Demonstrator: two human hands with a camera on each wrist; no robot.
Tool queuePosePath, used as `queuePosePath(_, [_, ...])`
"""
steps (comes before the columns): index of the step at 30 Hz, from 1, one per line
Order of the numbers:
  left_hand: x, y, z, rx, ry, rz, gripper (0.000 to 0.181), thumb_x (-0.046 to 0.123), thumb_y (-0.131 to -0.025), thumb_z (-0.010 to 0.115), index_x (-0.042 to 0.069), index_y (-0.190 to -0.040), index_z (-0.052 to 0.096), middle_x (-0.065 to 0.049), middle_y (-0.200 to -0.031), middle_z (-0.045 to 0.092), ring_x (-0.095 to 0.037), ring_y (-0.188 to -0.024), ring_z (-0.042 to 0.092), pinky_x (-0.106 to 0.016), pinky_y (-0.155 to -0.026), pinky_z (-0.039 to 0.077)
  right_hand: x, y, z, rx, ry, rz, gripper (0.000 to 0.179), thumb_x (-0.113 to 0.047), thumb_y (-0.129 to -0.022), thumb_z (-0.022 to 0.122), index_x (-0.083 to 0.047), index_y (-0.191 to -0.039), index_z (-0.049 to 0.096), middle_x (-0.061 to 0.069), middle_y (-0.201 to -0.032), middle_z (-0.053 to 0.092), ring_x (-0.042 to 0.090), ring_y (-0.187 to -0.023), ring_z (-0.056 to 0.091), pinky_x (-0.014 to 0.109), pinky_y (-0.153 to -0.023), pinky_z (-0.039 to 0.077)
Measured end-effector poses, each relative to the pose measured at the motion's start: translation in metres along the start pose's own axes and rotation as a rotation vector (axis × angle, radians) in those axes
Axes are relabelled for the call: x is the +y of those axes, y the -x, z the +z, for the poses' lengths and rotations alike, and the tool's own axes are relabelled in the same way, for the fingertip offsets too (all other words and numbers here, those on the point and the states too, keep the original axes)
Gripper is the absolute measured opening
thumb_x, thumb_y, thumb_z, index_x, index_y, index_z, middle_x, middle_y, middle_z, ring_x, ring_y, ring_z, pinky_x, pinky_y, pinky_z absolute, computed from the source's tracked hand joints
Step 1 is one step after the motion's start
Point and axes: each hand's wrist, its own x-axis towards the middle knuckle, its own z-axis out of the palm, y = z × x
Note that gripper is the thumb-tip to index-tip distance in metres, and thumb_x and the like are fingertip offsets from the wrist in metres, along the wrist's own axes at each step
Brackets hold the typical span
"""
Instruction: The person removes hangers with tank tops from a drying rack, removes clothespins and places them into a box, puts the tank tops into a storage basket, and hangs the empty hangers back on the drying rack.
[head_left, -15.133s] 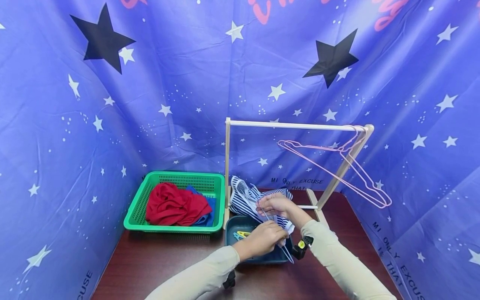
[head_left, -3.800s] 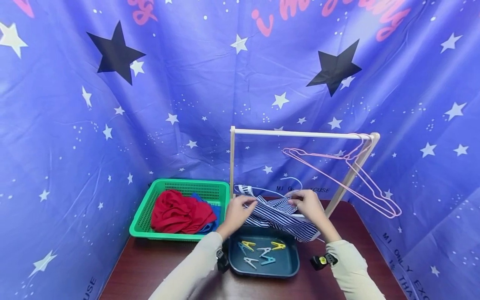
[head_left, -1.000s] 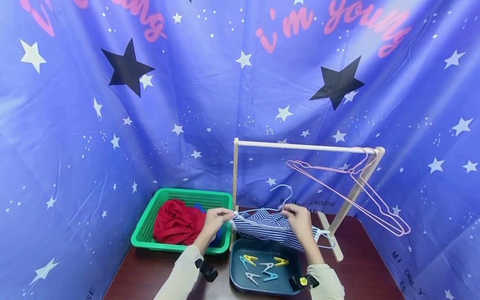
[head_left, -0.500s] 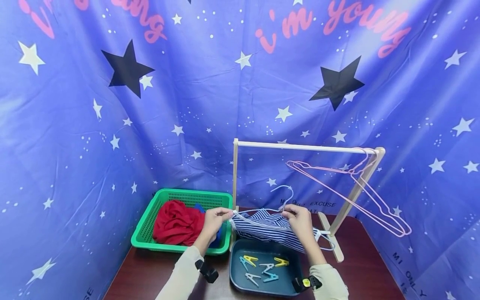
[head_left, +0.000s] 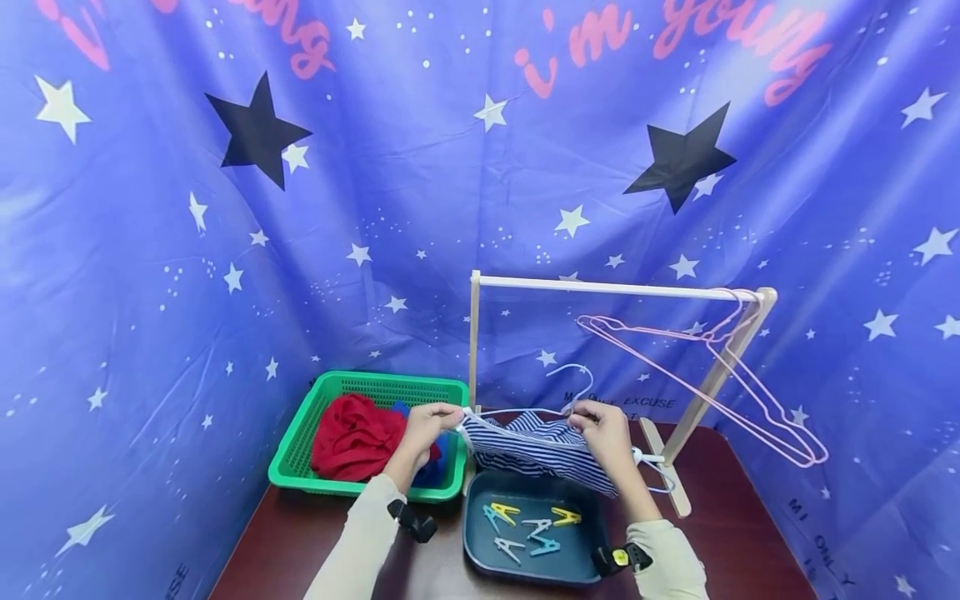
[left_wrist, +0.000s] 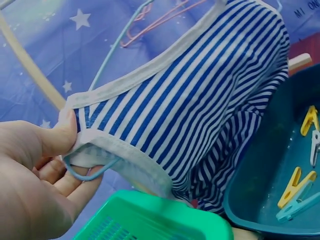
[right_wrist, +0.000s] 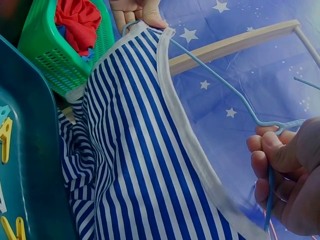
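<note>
A blue-and-white striped tank top [head_left: 540, 454] with white edging hangs on a light blue wire hanger [right_wrist: 215, 75], whose hook rises above it in the head view. My left hand [left_wrist: 35, 170] pinches one shoulder strap between thumb and fingers, with the hanger's looped end poking out past the edging. My right hand [right_wrist: 287, 175] grips the hanger wire just below the twisted neck. The top's other strap sits over the hanger's right end. Its lower part bunches behind a dark teal tray [head_left: 480, 562], which holds several clothespins [head_left: 540, 525].
A green basket [head_left: 281, 475] with red cloth [head_left: 352, 437] and blue cloth stands at the left. Behind the hands is a wooden rack [head_left: 474, 342] with a white rail [head_left: 600, 287], where pink hangers [head_left: 660, 367] hang at the right end. A starry curtain encloses the brown table [head_left: 720, 533].
Earlier both hands were together over the tray with hanger and top; later they moved apart, and the left hand now pinches the left strap. Over the last second the hands barely move.
</note>
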Motion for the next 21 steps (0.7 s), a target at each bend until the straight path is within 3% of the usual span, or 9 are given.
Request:
queuePosePath(13, [0.0007, -0.0077, -0.0075, 0.005, 0.036, -0.09, 0.019, 0.006, -0.092, 0.073, -0.007, -0.106, 0.075, -0.001, -0.088, 0.075, -0.01, -0.077, 0.069, -0.034, -0.086, 0.061, -0.0017, 0.0013, 0.0014, -0.031, -0.028, 0.048, 0.011, 0.012, -0.087, 0.069, 0.005, -0.078, 0.069, 0.019, -0.074, 0.067, 0.006, -0.062, 0.053, 0.017, -0.057, 0.042])
queuePosePath(21, [-0.0008, -0.0078, -0.0092, 0.041, 0.076, -0.078, 0.024, 0.005, -0.093, 0.072, -0.01, -0.112, 0.072, -0.008, -0.093, 0.076, -0.011, -0.079, 0.07, -0.047, -0.096, 0.057, 0.0024, -0.0001, -0.0009, -0.012, -0.023, 0.026, 0.011, 0.012, -0.086, 0.07, 0.005, -0.078, 0.07, 0.017, -0.071, 0.067, 0.002, -0.06, 0.051, 0.015, -0.058, 0.043])
